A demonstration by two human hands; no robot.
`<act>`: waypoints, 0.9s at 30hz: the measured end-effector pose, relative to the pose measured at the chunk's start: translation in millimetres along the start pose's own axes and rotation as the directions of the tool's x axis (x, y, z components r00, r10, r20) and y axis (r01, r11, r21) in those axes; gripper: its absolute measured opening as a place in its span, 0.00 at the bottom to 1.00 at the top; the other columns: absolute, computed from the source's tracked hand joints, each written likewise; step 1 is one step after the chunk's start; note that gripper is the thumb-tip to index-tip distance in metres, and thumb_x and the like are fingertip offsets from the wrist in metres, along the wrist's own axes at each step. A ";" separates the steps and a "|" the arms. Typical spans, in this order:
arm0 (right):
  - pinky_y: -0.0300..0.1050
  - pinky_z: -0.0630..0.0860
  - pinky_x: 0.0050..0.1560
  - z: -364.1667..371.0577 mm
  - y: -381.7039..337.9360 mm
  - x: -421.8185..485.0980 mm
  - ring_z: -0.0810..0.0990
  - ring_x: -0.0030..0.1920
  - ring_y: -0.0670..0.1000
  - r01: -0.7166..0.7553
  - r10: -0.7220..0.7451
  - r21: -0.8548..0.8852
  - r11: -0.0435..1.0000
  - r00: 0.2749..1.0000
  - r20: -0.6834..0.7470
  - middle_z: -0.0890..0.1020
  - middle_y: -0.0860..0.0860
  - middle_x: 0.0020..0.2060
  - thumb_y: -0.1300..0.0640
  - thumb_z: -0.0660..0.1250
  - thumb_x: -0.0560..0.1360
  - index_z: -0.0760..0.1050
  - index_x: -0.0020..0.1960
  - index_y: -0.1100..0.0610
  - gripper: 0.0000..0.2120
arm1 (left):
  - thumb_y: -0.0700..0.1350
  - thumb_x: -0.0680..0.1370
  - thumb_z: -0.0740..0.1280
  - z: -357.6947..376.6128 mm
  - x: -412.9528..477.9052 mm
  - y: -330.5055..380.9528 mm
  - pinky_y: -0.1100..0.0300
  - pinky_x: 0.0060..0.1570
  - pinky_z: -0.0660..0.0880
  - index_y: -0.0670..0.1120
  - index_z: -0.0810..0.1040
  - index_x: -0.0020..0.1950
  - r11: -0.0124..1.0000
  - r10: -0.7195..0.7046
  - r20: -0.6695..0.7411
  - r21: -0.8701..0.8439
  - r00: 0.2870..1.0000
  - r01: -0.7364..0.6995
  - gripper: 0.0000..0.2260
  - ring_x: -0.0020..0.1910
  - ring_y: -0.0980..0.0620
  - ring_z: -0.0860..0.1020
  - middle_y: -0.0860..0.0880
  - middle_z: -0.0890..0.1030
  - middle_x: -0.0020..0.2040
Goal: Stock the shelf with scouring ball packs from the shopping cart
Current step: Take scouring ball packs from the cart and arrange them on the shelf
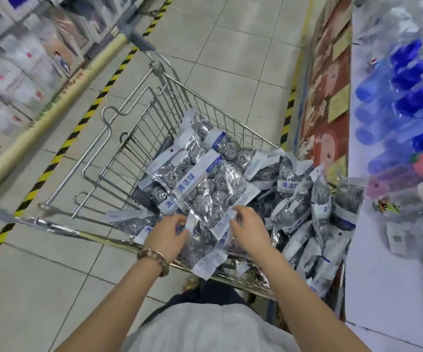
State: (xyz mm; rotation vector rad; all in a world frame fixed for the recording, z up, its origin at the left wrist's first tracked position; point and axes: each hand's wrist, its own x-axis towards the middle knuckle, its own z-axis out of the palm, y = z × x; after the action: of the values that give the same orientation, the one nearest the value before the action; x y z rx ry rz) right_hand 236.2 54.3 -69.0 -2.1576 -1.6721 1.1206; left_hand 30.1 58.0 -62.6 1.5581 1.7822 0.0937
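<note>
Shopping cart [220, 110] heaped with scouring ball packs [294, 199], pile leaning toward the shelf [373, 275] at right; top pack [213, 189] lies flat on the heap. Left hand [166, 235] pinches a white header strip [191, 223] at the near edge, owner pack unclear; right hand [249, 229] curls fingers on the top pack's near corner. Judgement: square several packs together; grip by the headers, not the slick film; lift clear of the rim before turning right; loose neighbours may slide.
</note>
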 end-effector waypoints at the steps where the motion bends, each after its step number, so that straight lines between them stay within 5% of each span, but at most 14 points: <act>1: 0.48 0.74 0.58 -4.1 -0.8 11.9 0.75 0.59 0.52 -0.006 0.006 -0.005 1.000 1.000 0.015 0.72 0.53 0.66 0.54 0.60 0.79 0.65 0.71 0.56 0.21 | 0.50 0.77 0.63 0.5 3.7 2.3 0.57 0.46 0.77 0.54 0.74 0.61 1.000 -0.019 -0.010 -0.022 1.000 0.018 0.13 0.48 0.57 0.75 0.55 0.75 0.61; 6: 0.48 0.74 0.50 -16.6 -3.1 78.1 0.77 0.55 0.55 -0.029 0.033 -0.071 0.997 0.998 0.051 0.74 0.56 0.62 0.55 0.63 0.78 0.65 0.69 0.58 0.22 | 0.48 0.77 0.63 0.8 29.9 9.6 0.61 0.47 0.74 0.51 0.74 0.62 0.990 -0.102 0.005 -0.097 0.995 0.102 0.13 0.49 0.57 0.76 0.52 0.77 0.60; 10: 0.49 0.76 0.51 -15.2 -10.9 120.1 0.77 0.54 0.56 -0.058 0.063 -0.129 0.990 0.997 0.038 0.75 0.56 0.60 0.52 0.66 0.75 0.63 0.69 0.57 0.26 | 0.47 0.78 0.64 3.3 46.1 7.4 0.74 0.32 0.69 0.51 0.74 0.62 0.972 -0.161 0.033 -0.168 0.986 0.165 0.13 0.35 0.64 0.71 0.52 0.77 0.61; 14: 0.56 0.70 0.63 -0.4 -15.0 147.5 0.72 0.63 0.58 -0.117 0.131 -0.236 0.965 0.990 0.043 0.71 0.57 0.66 0.43 0.69 0.72 0.58 0.73 0.58 0.37 | 0.46 0.77 0.65 2.8 67.1 -0.6 0.58 0.45 0.77 0.52 0.75 0.56 0.942 -0.214 0.083 -0.247 0.973 0.228 0.09 0.45 0.55 0.78 0.51 0.79 0.58; 19: 0.58 0.60 0.69 18.5 -18.3 152.3 0.67 0.68 0.58 -0.222 0.215 -0.325 0.919 0.975 -0.059 0.71 0.57 0.66 0.34 0.68 0.68 0.61 0.71 0.60 0.42 | 0.47 0.77 0.65 0.8 85.7 -9.2 0.60 0.34 0.77 0.49 0.74 0.59 0.910 -0.283 0.100 -0.285 0.954 0.300 0.11 0.32 0.57 0.74 0.55 0.77 0.50; 23: 0.54 0.65 0.62 26.7 -19.1 152.3 0.72 0.59 0.55 -0.205 0.195 -0.366 0.908 0.979 -0.063 0.75 0.53 0.56 0.35 0.68 0.69 0.72 0.58 0.55 0.29 | 0.47 0.77 0.64 -1.0 90.5 -15.1 0.72 0.31 0.69 0.48 0.74 0.60 0.899 -0.294 0.106 -0.305 0.950 0.312 0.12 0.35 0.65 0.71 0.52 0.78 0.54; 27: 0.53 0.74 0.48 32.8 -20.6 148.3 0.78 0.45 0.57 -0.238 0.238 -0.040 0.970 0.971 -0.004 0.77 0.50 0.39 0.46 0.71 0.71 0.69 0.47 0.54 0.16 | 0.48 0.77 0.65 -7.2 87.8 -17.4 0.69 0.30 0.70 0.49 0.72 0.63 0.863 -0.346 0.073 -0.367 0.935 0.348 0.14 0.35 0.62 0.72 0.52 0.77 0.52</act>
State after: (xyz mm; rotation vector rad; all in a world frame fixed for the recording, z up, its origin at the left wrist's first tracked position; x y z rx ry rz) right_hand 210.8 184.4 -145.9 -2.4350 -1.4761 1.1553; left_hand 14.0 133.4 -108.5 0.9510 1.8823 0.2405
